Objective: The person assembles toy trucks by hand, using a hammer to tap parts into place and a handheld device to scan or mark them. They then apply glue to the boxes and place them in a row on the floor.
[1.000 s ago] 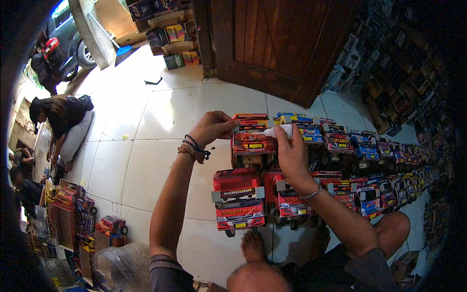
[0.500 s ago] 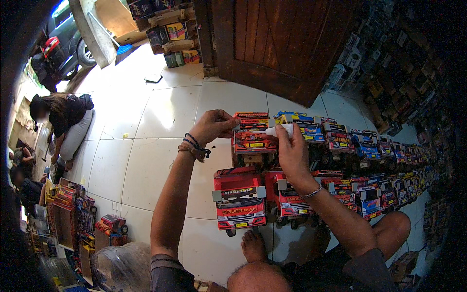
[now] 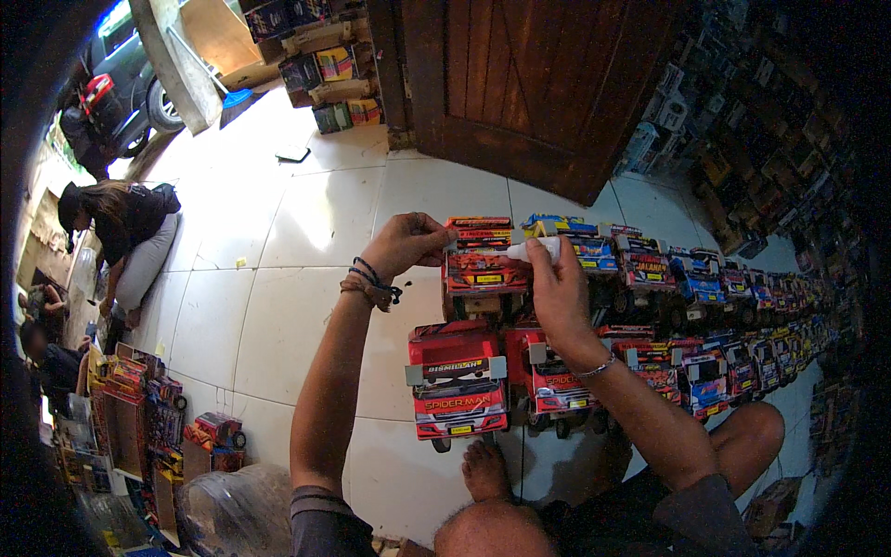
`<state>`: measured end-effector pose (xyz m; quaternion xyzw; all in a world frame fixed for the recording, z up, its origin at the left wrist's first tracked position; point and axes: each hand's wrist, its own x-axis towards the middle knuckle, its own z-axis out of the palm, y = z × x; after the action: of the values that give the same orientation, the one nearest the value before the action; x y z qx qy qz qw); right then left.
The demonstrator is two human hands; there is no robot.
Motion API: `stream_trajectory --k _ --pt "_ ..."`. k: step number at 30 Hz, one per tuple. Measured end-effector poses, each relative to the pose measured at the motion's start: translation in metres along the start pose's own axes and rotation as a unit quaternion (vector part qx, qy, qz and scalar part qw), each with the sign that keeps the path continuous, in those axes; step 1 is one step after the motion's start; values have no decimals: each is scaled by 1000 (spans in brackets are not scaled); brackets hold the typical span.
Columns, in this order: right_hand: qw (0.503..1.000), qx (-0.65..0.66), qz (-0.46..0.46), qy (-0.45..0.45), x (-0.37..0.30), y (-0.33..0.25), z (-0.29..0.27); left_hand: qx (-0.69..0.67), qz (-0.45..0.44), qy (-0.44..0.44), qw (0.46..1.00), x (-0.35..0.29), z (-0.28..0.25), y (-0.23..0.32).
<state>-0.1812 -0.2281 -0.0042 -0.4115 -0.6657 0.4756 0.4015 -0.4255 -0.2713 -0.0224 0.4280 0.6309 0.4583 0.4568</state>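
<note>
At the left end of the far row stands a red toy truck (image 3: 484, 265) with a printed front. My left hand (image 3: 406, 249) is at its upper left edge, thumb and fingers pinched together; what lies between the fingertips is too small to make out. In my right hand (image 3: 560, 288) is a small white squeeze bottle (image 3: 546, 249), held sideways. Its narrow tip points left across the front of that truck. Closer to me sits a larger red toy truck (image 3: 458, 390) with grey square flaps at its sides.
Two rows of toy trucks, including a blue one (image 3: 587, 246), run off to the right. A brown wooden door (image 3: 529, 93) stands beyond them. More toy trucks (image 3: 215, 436) and a clear plastic bundle (image 3: 232, 506) are at lower left. A person (image 3: 125, 218) bends down at left.
My hands and the bottle have barely moved. The view has shifted slightly. The person at left has changed head position a little.
</note>
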Motion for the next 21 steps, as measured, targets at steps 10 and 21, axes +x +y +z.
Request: stream_trajectory --k 10,21 --pt "1000 -25 -14 -8 12 15 -6 -4 8 2 1000 -1 0 -1" --pt "998 -37 -35 -22 9 -4 -7 -5 4 2 1000 -2 2 -1"
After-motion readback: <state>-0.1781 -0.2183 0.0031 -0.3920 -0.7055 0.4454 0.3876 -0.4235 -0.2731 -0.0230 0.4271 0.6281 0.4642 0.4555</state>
